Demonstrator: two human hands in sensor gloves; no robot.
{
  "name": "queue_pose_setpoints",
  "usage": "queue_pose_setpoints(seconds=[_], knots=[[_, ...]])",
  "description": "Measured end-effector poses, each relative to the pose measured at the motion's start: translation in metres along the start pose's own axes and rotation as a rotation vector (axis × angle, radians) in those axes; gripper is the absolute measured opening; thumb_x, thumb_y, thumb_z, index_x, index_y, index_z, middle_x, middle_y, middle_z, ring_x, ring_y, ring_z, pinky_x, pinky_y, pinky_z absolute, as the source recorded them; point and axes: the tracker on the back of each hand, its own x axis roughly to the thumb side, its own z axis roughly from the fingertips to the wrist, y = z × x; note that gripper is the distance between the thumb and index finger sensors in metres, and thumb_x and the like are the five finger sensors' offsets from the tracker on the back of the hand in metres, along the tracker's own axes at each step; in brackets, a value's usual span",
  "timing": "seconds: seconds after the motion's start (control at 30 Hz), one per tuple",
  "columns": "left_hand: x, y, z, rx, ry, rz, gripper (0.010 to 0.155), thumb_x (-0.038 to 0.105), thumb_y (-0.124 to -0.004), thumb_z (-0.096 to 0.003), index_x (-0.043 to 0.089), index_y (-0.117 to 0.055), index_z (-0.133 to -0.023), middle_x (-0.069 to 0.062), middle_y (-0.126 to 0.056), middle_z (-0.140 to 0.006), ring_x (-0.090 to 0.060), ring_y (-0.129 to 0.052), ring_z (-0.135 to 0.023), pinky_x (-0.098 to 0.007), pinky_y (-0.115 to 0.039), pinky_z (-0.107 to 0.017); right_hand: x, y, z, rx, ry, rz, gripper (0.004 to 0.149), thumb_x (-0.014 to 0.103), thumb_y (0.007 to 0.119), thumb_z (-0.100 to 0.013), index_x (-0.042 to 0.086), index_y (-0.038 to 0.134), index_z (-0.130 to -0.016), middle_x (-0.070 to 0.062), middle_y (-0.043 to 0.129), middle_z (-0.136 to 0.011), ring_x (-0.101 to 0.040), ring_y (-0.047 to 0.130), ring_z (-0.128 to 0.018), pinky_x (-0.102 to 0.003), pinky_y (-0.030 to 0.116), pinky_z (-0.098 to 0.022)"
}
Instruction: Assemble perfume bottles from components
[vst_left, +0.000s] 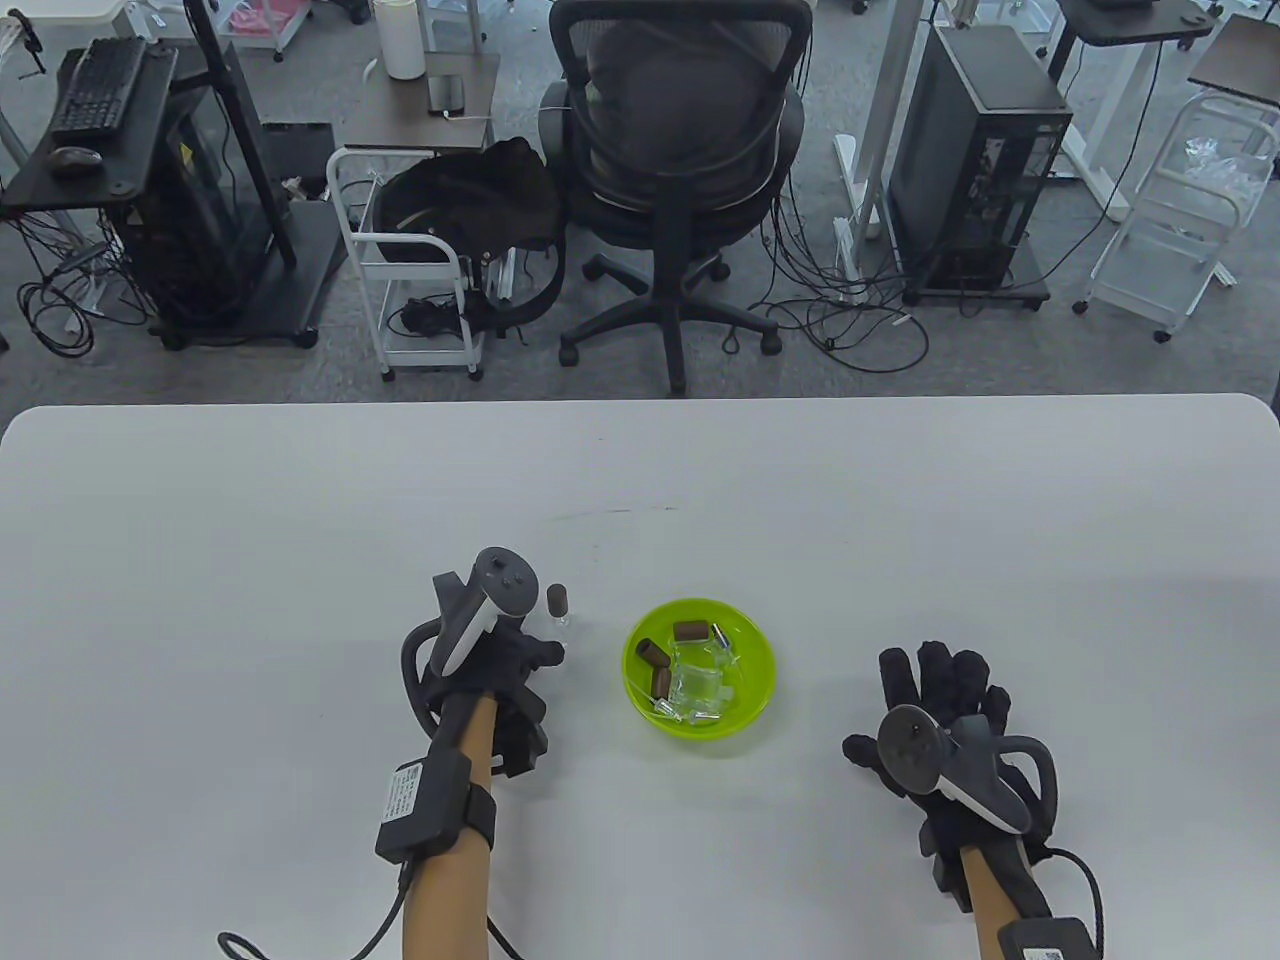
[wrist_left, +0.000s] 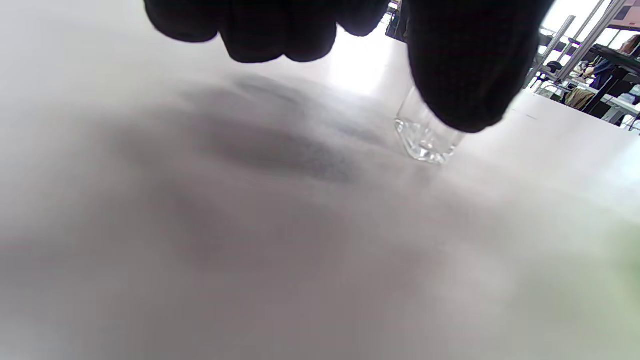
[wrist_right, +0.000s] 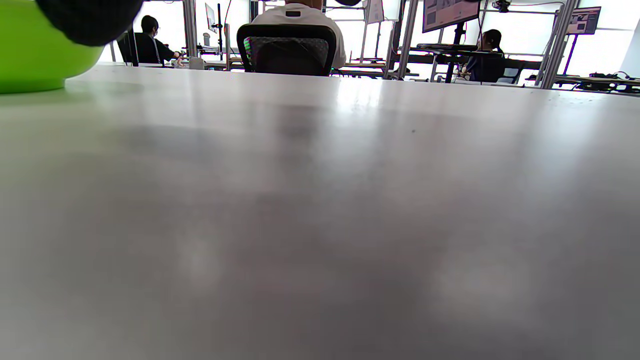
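A small clear perfume bottle (vst_left: 559, 608) with a brown cap stands upright on the white table (vst_left: 250, 560), just beyond my left hand (vst_left: 528, 652). In the left wrist view the thumb (wrist_left: 465, 65) hangs in front of the bottle's glass base (wrist_left: 425, 142), and the other fingers (wrist_left: 260, 30) are loosely curled to its left, off the glass. A lime green bowl (vst_left: 760, 690) holds several brown caps (vst_left: 655, 655), clear bottles (vst_left: 700, 675) and small spray parts. My right hand (vst_left: 940, 690) lies flat on the table right of the bowl, fingers straight, holding nothing.
Beyond the table's far edge stand an office chair (vst_left: 680, 150), a white cart (vst_left: 420, 270) and a computer tower (vst_left: 975, 160). The bowl (wrist_right: 30, 55) shows at the top left of the right wrist view, beneath a black fingertip (wrist_right: 90, 15).
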Motion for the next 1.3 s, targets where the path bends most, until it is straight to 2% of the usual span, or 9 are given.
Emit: queue_pose_setpoints(seconds=[0.13,0.23,0.43,0.53,0.7,0.83,1.03,1.2,1.3], knots=[[-0.006,0.015,0.011,0.02,0.037,-0.049,0.096,0.055,-0.085,-0.0432,0.019,-0.037,-0.118,-0.016,-0.051,-0.121,-0.042,-0.063,-0.106,-0.052,-0.06,-0.078,0.0,0.0,0.0,0.0,0.001,-0.002,0.094,0.068,0.061,-0.05,0.016,0.021,-0.119,-0.032,0.021,-0.122,-0.067,0.027,-0.109,-0.08,0.038,-0.073],[-0.003,0.029,0.024,0.076,0.031,-0.078,0.096,0.055,-0.085,-0.0436,0.018,-0.036,-0.119,-0.017,-0.049,-0.121,-0.043,-0.062,-0.106,-0.053,-0.059,-0.078,0.0,0.0,0.0,-0.002,0.0,0.0,0.094,0.068,0.061,-0.051,0.016,0.022,-0.119,-0.032,0.021,-0.122,-0.067,0.027,-0.109,-0.08,0.038,-0.073],[0.037,0.044,0.054,0.156,-0.114,-0.164,0.095,0.056,-0.084,-0.044,0.02,-0.038,-0.118,-0.014,-0.05,-0.122,-0.042,-0.063,-0.106,-0.053,-0.06,-0.078,0.0,0.0,0.0,-0.004,-0.002,-0.002,0.094,0.068,0.061,-0.05,0.016,0.022,-0.119,-0.032,0.021,-0.122,-0.067,0.027,-0.109,-0.08,0.038,-0.073],[0.068,0.034,0.068,0.158,-0.222,-0.257,0.094,0.057,-0.083,-0.0439,0.021,-0.038,-0.118,-0.013,-0.051,-0.122,-0.041,-0.064,-0.106,-0.052,-0.061,-0.077,0.0,0.0,0.0,-0.008,-0.005,-0.003,0.095,0.068,0.061,-0.05,0.016,0.021,-0.119,-0.032,0.021,-0.122,-0.067,0.027,-0.109,-0.08,0.038,-0.073],[0.121,-0.003,0.083,0.065,-0.377,-0.431,0.091,0.058,-0.081,-0.0446,0.024,-0.041,-0.118,-0.009,-0.054,-0.122,-0.039,-0.067,-0.106,-0.052,-0.062,-0.077,-0.001,0.0,0.0,-0.009,-0.008,-0.003,0.094,0.068,0.061,-0.05,0.016,0.021,-0.119,-0.032,0.021,-0.122,-0.067,0.027,-0.109,-0.08,0.038,-0.073],[0.15,-0.028,0.09,0.041,-0.458,-0.537,0.087,0.057,-0.081,-0.0449,0.027,-0.043,-0.117,-0.006,-0.056,-0.121,-0.036,-0.068,-0.106,-0.051,-0.062,-0.078,-0.001,0.0,0.0,-0.01,-0.008,-0.005,0.094,0.068,0.061,-0.05,0.016,0.022,-0.119,-0.032,0.021,-0.122,-0.067,0.027,-0.109,-0.08,0.038,-0.073],[0.172,-0.052,0.092,0.051,-0.473,-0.671,0.078,0.055,-0.081,-0.0457,0.031,-0.051,-0.114,-0.003,-0.06,-0.12,-0.034,-0.07,-0.104,-0.05,-0.063,-0.077,-0.001,0.001,0.001,-0.011,-0.01,-0.004,0.094,0.068,0.061,-0.051,0.016,0.021,-0.119,-0.032,0.022,-0.122,-0.067,0.028,-0.109,-0.08,0.039,-0.073],[0.175,-0.065,0.085,0.0,-0.424,-0.73,0.076,0.054,-0.082,-0.0467,0.032,-0.053,-0.113,-0.003,-0.061,-0.119,-0.033,-0.07,-0.104,-0.05,-0.063,-0.078,-0.001,0.0,0.001,-0.015,-0.013,-0.001,0.094,0.068,0.061,-0.051,0.016,0.021,-0.119,-0.032,0.021,-0.122,-0.067,0.028,-0.109,-0.079,0.039,-0.073],[0.175,-0.07,0.083,0.015,-0.418,-0.75,0.075,0.053,-0.082,-0.0475,0.032,-0.053,-0.113,-0.003,-0.063,-0.118,-0.033,-0.069,-0.105,-0.049,-0.063,-0.078,-0.001,0.0,0.001,-0.017,-0.014,-0.004,0.094,0.068,0.061,-0.051,0.016,0.021,-0.119,-0.032,0.021,-0.122,-0.067,0.028,-0.109,-0.079,0.039,-0.073]])
